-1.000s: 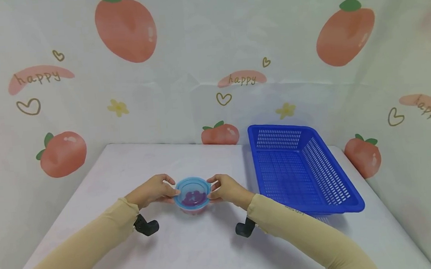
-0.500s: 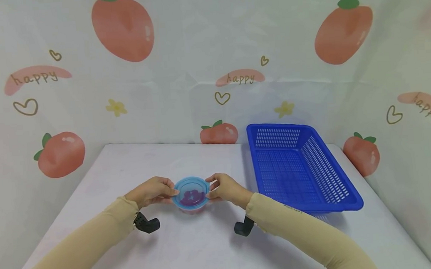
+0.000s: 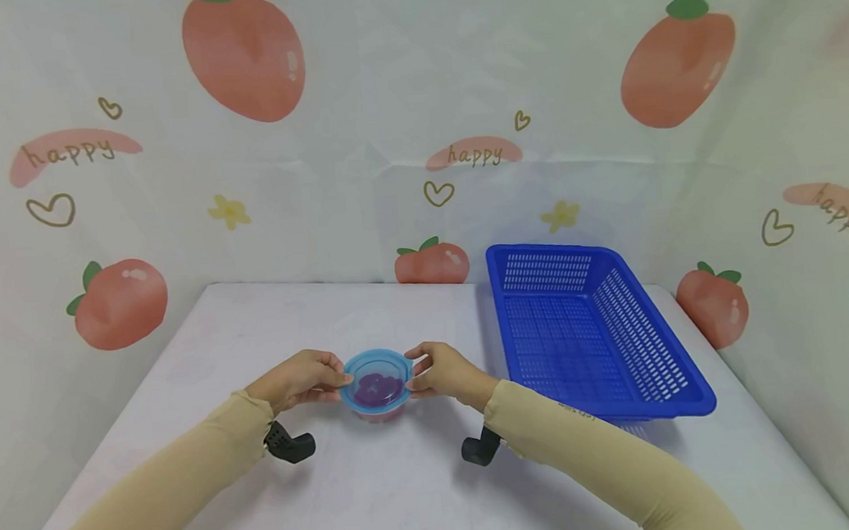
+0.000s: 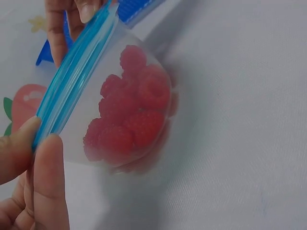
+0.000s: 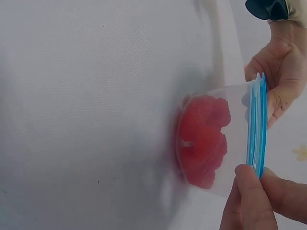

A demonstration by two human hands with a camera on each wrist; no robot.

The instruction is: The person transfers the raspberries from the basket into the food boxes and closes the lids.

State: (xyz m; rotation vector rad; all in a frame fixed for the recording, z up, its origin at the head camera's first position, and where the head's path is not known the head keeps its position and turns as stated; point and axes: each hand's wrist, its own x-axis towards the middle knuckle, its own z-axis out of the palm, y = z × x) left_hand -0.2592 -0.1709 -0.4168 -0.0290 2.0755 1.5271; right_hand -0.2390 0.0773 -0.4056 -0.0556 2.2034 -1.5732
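A round, clear plastic tub (image 4: 81, 148) with a blue-rimmed lid (image 3: 378, 381) is held between both hands over the white table. Red raspberries (image 4: 127, 115) lie at its bottom; through the lid they look purple. My left hand (image 3: 301, 379) pinches the lid's left edge between thumb and fingers. On the opposite edge, my right hand (image 3: 452, 372) grips the rim, with thumb and fingers pressed around the blue band (image 5: 258, 124). The lid sits over the tub's mouth. Whether it is fully pressed down cannot be told.
A large blue perforated basket (image 3: 686, 362) stands at the right of the white table (image 3: 382, 498), close to my right forearm. Behind the table hangs a white cloth (image 3: 354, 97) printed with fruit. Black wrist cameras (image 3: 289, 443) hang below both wrists.
My left fingers have drawn closer together at the lid's edge. The tub and right hand keep nearly the same place, and the head view has shifted slightly.
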